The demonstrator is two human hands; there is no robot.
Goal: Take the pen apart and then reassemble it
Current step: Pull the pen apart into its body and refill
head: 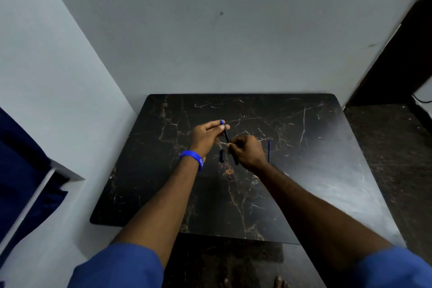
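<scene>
Above the table (pixel 304 147), both hands pinch the barrel (pixel 228 137): left hand (pixel 205 138) at its 12 o'clock (blue) end, right hand (pixel 247 151) lower. Refill (pixel 268 151) lies at 3 o'clock, cap (pixel 221 155) at 9.

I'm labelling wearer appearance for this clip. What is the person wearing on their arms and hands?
Both arms are bare from the upper arm down, with short blue sleeves at the bottom edge of the view. The left hand has a bright blue wristband at its wrist, with white lettering too small to read. The right hand shows no band, watch or glove.
</scene>
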